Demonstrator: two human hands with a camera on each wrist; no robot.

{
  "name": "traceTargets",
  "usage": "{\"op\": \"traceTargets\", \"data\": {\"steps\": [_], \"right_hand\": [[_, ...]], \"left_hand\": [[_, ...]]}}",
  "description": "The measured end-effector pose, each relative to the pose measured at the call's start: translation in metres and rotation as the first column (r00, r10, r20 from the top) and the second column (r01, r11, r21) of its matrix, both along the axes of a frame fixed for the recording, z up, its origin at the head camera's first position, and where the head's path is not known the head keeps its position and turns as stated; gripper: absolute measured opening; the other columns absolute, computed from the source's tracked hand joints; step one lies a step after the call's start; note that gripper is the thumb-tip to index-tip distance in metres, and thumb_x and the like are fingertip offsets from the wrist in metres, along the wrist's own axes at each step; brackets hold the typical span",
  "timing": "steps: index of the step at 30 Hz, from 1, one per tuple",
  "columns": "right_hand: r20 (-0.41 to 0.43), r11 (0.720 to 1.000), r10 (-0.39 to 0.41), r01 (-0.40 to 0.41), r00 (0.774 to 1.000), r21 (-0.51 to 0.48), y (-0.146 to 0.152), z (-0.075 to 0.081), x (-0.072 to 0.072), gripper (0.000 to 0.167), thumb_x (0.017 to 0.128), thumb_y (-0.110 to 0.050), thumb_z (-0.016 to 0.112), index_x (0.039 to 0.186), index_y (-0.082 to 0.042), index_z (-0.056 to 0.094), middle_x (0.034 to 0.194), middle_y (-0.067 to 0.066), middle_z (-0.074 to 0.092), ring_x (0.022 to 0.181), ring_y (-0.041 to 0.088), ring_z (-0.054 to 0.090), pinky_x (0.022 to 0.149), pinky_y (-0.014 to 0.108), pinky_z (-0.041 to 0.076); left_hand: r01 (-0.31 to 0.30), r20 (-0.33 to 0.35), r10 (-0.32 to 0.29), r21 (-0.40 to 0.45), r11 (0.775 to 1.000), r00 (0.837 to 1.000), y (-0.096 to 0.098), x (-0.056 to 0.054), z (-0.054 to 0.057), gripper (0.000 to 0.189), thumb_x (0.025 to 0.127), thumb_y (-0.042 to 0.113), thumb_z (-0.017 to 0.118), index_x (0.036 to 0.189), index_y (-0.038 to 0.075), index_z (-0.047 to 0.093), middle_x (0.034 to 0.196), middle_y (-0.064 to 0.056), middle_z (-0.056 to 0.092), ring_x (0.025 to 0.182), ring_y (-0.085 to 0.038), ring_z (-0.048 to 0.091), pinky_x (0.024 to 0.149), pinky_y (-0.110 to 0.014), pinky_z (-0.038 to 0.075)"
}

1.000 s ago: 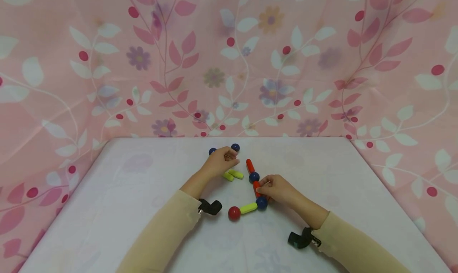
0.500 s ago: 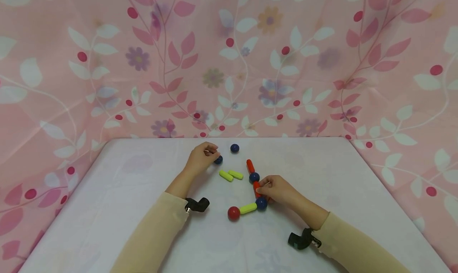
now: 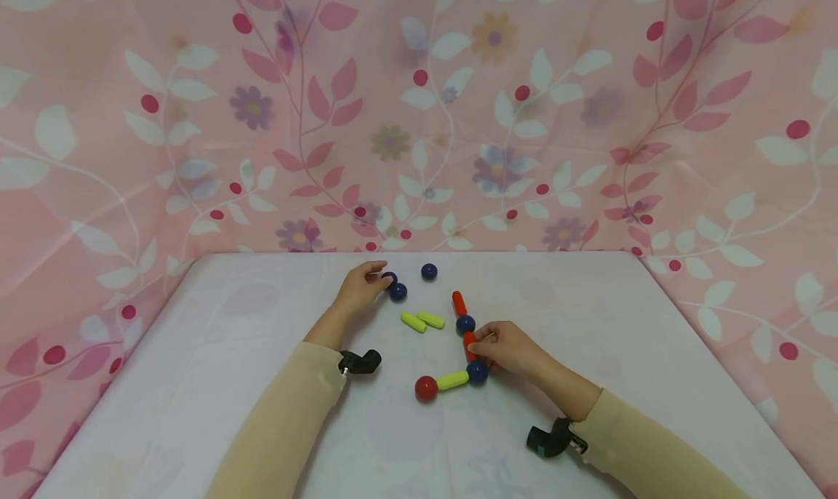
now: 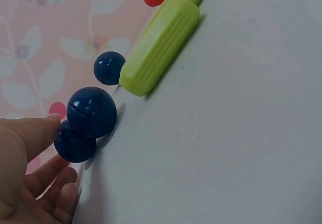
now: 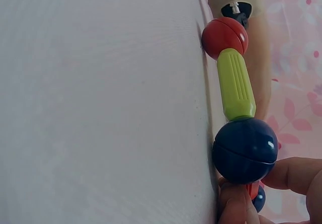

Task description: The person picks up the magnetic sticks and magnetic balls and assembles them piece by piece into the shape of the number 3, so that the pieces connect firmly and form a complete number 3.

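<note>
My right hand [image 3: 507, 345] pinches a red rod [image 3: 468, 345] in a chain of rods and balls. In that chain, a blue ball [image 3: 477, 372] joins the held rod to a yellow-green rod [image 5: 235, 83] that ends in a red ball [image 3: 426, 388]. Beyond the fingers come another blue ball [image 3: 465, 325] and a red rod [image 3: 458, 302]. My left hand [image 3: 358, 292] is at two loose blue balls, its thumb and fingers spread at the farther ball [image 4: 75, 144]. The nearer ball [image 4: 92, 112] sits right against that one.
Two loose yellow-green rods [image 3: 413, 321] lie between the left hand and the chain. A third loose blue ball [image 3: 428, 271] sits near the back of the white table [image 3: 563, 281]. Floral cloth hangs behind and at the sides.
My left hand has moved left from over the yellow-green rods, and a blue ball now stands beside the farther one. The right hand keeps its grip on the red rod, nearly still.
</note>
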State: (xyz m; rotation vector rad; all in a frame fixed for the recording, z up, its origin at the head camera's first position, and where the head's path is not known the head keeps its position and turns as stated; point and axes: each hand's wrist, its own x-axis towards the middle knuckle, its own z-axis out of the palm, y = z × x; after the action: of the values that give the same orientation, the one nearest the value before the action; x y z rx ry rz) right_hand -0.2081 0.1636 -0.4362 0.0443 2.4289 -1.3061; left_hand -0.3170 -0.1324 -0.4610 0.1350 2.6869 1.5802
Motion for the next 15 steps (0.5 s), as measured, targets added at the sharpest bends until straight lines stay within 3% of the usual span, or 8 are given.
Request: {"op": "traceTargets", "data": {"steps": [8, 15], "right_hand": [[0.002, 1.000, 0.010, -0.010, 1.000, 0.013, -0.0005, -0.0006, 0.0001, 0.022, 0.092, -0.013, 0.071, 0.108, 0.001, 0.063, 0.075, 0.002, 0.068, 0.066, 0.015, 0.058, 0.060, 0.027, 0.051], [-0.002, 1.000, 0.022, -0.022, 1.000, 0.016, 0.0013, -0.0002, 0.0001, 0.022, 0.092, -0.014, 0.071, 0.107, 0.000, 0.063, 0.073, 0.002, 0.067, 0.064, 0.015, 0.057, 0.060, 0.027, 0.051]], "left_hand": [[0.073, -0.011, -0.075, -0.095, 0.993, 0.997, 0.0009, -0.0032, -0.0034, 0.037, 0.102, 0.020, 0.060, 0.137, 0.010, 0.061, 0.136, -0.014, 0.059, 0.125, -0.029, 0.054, 0.110, -0.043, 0.038], [0.050, -0.044, -0.055, -0.107, 0.993, 0.998, 0.0033, -0.0009, -0.0048, 0.035, 0.101, 0.019, 0.062, 0.135, 0.009, 0.062, 0.133, -0.013, 0.061, 0.123, -0.028, 0.055, 0.109, -0.043, 0.039]]}}
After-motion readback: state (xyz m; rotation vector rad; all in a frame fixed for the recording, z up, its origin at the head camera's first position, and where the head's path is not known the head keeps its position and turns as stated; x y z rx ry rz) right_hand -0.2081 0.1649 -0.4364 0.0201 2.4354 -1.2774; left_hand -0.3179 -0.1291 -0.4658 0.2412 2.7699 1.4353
